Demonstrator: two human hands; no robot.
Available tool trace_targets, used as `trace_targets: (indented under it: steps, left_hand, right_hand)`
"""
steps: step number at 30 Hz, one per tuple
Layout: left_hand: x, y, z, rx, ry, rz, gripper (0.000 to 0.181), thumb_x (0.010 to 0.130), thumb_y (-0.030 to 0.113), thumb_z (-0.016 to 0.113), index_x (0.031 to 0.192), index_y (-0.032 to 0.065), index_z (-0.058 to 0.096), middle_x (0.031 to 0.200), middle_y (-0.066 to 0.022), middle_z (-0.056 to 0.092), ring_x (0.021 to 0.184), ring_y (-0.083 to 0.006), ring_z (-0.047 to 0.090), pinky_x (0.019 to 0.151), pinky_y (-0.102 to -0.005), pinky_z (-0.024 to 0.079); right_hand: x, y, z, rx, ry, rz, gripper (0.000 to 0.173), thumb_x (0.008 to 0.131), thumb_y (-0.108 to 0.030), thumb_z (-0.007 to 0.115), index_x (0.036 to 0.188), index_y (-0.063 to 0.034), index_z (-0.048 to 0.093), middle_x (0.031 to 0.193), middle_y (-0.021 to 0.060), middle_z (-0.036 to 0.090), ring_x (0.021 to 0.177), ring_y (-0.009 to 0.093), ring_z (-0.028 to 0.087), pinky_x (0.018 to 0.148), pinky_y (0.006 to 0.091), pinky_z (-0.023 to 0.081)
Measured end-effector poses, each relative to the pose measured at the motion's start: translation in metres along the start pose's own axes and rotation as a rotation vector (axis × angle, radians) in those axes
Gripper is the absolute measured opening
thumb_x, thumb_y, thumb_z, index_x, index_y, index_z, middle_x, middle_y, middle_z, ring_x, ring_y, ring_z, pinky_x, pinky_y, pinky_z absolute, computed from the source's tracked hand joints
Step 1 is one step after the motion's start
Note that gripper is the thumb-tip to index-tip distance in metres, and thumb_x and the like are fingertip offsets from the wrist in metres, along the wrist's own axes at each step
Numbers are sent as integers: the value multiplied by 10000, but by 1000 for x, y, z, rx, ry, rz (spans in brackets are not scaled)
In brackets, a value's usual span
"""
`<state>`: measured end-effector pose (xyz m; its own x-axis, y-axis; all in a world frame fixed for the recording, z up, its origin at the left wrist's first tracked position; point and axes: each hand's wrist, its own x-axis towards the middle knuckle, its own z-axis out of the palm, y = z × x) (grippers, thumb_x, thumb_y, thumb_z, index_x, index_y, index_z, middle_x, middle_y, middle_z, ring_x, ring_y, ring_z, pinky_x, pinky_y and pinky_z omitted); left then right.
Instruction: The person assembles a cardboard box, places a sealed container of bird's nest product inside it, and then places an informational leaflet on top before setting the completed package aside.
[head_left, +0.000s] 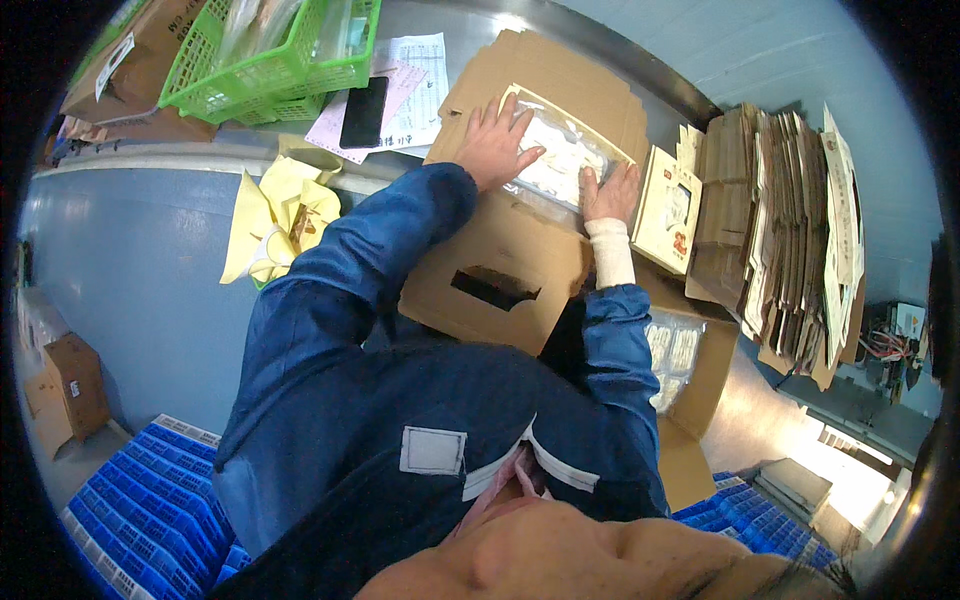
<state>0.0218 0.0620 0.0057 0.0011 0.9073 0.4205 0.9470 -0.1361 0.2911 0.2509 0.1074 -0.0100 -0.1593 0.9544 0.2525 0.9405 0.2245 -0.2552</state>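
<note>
An opened flat cardboard box (559, 71) with a window cut in its front panel lies before me. Inside it is a clear plastic pack (559, 154) with pale pieces. My left hand (496, 142), fingers spread, rests on the pack's left side and the box edge. At the pack's right end lies my right hand (611, 193), its palm down and a pale cuff at the wrist; its thumb touches the pack. Neither hand grips anything that I can see. Just right of it leans a closed cream printed box (666, 210) with a window.
Flattened cartons (784, 225) stand in a row at the right. Below them, an open carton (701, 379) holds packs. At the upper left are a green basket (262, 82), a black phone (364, 112) and papers (424, 94). A bin with yellow lining (296, 187) stands by the table edge.
</note>
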Motion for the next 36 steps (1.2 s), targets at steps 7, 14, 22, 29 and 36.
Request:
trace_targets:
  steps: [7, 14, 22, 29, 36]
  left_hand:
    - [-12, -3, 1, -67, 11, 12, 594, 884, 472, 423, 1284, 32, 424, 1382, -222, 315, 1292, -363, 267, 1031, -492, 230]
    - [-47, -65, -1, -525, 77, -135, 499, 887, 359, 465, 1240, 7, 443, 1341, -212, 363, 1260, -370, 300, 1036, -449, 239]
    - [-67, -149, 13, 133, -84, -404, 513, 864, 366, 491, 1243, 22, 449, 1350, -163, 383, 1293, -342, 277, 1033, -553, 195]
    - [-54, -77, -9, -281, 1, 75, 478, 873, 259, 462, 1277, 9, 405, 1358, -170, 372, 1296, -326, 286, 1066, -474, 191]
    - [-59, -46, -24, -379, -98, 102, 563, 872, 207, 473, 1343, -28, 276, 1402, -202, 286, 1323, -319, 235, 1082, -440, 177]
  right_hand:
    - [-6, 4, 0, 53, 29, -43, 831, 805, -502, 512, 1313, 116, 287, 1379, 320, 245, 1314, 423, 188, 1088, 455, 137]
    - [-10, 4, -5, 83, -1, -43, 807, 813, -452, 528, 1320, 120, 268, 1384, 326, 228, 1314, 420, 193, 1091, 444, 149]
    - [-11, 4, -6, 37, 19, -94, 787, 842, -506, 459, 1293, 122, 315, 1365, 346, 234, 1295, 439, 220, 1076, 448, 186]
    - [-16, 1, -6, -6, 0, -85, 758, 837, -456, 497, 1304, 109, 303, 1371, 339, 228, 1304, 439, 195, 1077, 462, 177]
    - [-13, 3, -3, 443, 51, 42, 736, 862, -427, 466, 1337, 96, 259, 1367, 311, 269, 1301, 371, 249, 1078, 406, 190]
